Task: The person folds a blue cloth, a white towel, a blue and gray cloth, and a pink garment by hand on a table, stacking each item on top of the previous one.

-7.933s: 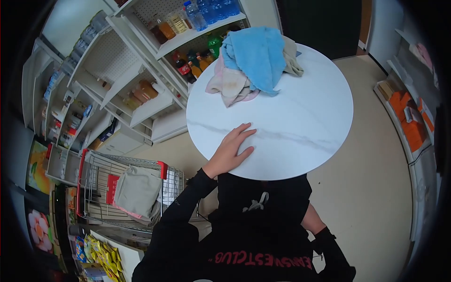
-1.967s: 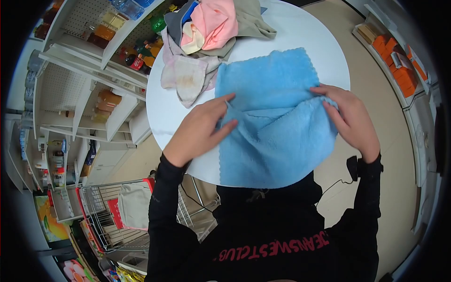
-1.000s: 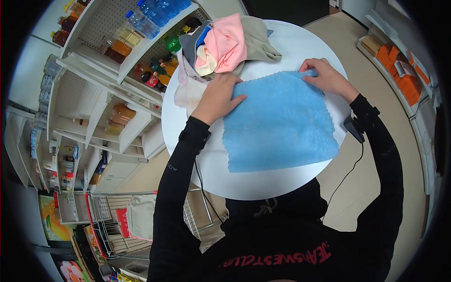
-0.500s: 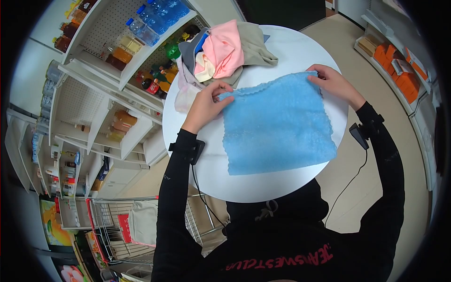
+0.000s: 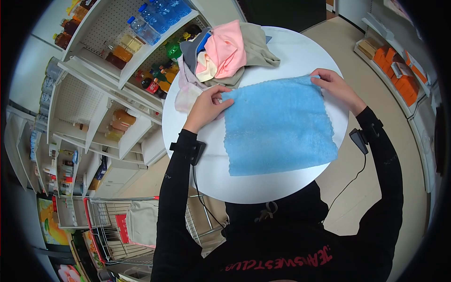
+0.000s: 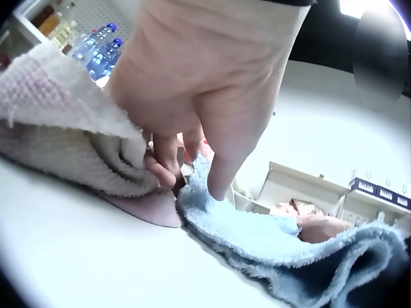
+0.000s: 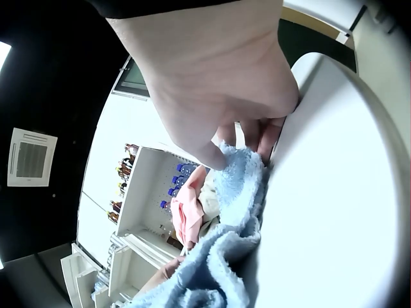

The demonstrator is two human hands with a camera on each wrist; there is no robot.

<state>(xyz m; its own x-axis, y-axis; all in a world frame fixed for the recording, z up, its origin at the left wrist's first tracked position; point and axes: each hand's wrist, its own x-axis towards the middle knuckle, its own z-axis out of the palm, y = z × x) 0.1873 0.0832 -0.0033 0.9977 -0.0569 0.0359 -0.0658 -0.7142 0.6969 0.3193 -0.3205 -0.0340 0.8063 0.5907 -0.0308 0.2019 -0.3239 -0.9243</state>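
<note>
A fuzzy blue cleaning cloth [image 5: 279, 127] with scalloped edges lies spread over the round white table [image 5: 211, 181]. My left hand [image 5: 206, 108] pinches its far left corner between thumb and fingers. At the far right corner my right hand [image 5: 336, 87] pinches the cloth in the same way. In the left wrist view, the cloth [image 6: 237, 231] runs in a raised fold from under the left thumb. The right wrist view has the cloth's corner [image 7: 239, 179] between thumb and fingers, just over the tabletop.
Behind the left hand lies a heap of cloths, with a pink cloth [image 5: 225, 49], a grey-green cloth [image 5: 258, 47] and a stained pale cloth [image 5: 188, 94]. A shopping cart [image 5: 117, 230] holding folded cloth stands at left. Shelves with bottles [image 5: 143, 30] rise beyond it.
The blue cloth came off the heap and was unfolded flat on the table, baring the pink cloth. Both hands moved to its far corners; its sagging far edge is now pulled straighter.
</note>
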